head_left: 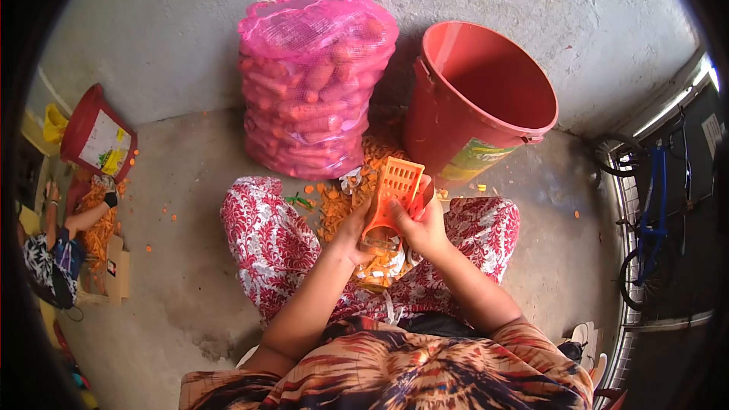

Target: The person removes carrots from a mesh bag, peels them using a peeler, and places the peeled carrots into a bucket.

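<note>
An orange plastic grater (401, 176) with slotted openings is held up in front of my lap. My right hand (424, 226) is closed round its right side, thumb lying over the front. On the lower left edge, my left hand (352, 232) grips the same grater, its fingers partly hidden behind it. Below both hands, orange carrot pieces (373, 277) and something white lie between my legs. A heap of carrot shavings (334, 212) covers the floor just beyond my hands.
A pink mesh sack (315, 106) full of carrots stands against the wall, beside a large red bucket (425, 125). At far left, another person (57, 247) sits near a red tub (91, 125), orange shavings and a cardboard box (118, 269). A blue bicycle (653, 212) stands at right.
</note>
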A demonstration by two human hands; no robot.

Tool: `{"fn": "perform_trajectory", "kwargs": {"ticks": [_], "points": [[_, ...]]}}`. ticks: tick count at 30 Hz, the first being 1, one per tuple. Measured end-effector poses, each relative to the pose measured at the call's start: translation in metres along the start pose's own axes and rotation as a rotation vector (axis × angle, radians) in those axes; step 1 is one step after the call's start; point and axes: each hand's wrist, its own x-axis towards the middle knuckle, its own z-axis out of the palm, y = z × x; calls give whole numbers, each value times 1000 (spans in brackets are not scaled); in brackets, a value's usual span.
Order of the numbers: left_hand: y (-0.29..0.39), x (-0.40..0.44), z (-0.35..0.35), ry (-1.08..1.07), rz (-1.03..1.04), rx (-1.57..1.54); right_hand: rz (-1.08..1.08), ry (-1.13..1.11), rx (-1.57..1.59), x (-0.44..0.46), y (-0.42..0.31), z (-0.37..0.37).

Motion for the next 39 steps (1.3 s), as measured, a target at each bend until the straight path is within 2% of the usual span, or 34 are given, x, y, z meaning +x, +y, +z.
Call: {"fn": "perform_trajectory", "kwargs": {"ticks": [3, 6, 9, 12, 13, 16, 17, 18, 19, 21, 23, 24, 27, 29, 30, 33, 37, 38, 39], "points": [[1, 5, -1, -61, -18, -62, 1, 15, 51, 1, 2, 1], [1, 9, -3, -117, -3, -28, 90, -3, 73, -2, -4, 1], [1, 6, 7, -124, -21, -67, -28, -4, -17, -3, 7, 0], [-2, 12, 5, -32, 6, -71, 3, -5, -101, -5, 7, 1], [-2, 13, 2, -62, 2, -36, 13, -1, -132, -5, 7, 1], [0, 14, -20, -164, 0, 53, -32, 123, -160, -3, 17, -2], [-4, 15, -27, -207, 8, 67, -60, 229, -138, 6, 30, -8], [-7, -2, -9, -51, -47, 100, -1, 276, -148, 16, 31, -16], [-10, -2, -11, -133, -116, 168, 62, 324, -157, 25, 33, -26], [-19, -7, -14, -159, -152, 194, -16, 442, -129, 50, 52, -48], [-24, -7, -16, -147, -154, 187, -110, 637, -584, 67, 45, -60], [-24, -10, -15, -157, -154, 156, -120, 650, -527, 74, 47, -67], [-19, -9, -13, -136, -166, -36, -125, 549, -281, 72, 41, -68], [-11, -3, -17, -104, -165, -121, 10, 386, 90, 54, 15, -44], [-7, 0, -21, -160, -122, -107, 26, 307, 30, 45, 11, -36], [-4, 8, -27, -99, -45, -8, 131, 83, 159, 16, -8, -13], [-2, 6, -5, -20, 2, -8, 41, -12, -9, -2, -1, -2], [-1, 6, -4, -134, 5, -59, 28, -27, -69, -4, 3, -2], [-3, 10, -7, -139, -1, -83, 3, -13, -64, -6, 3, -2]]}}
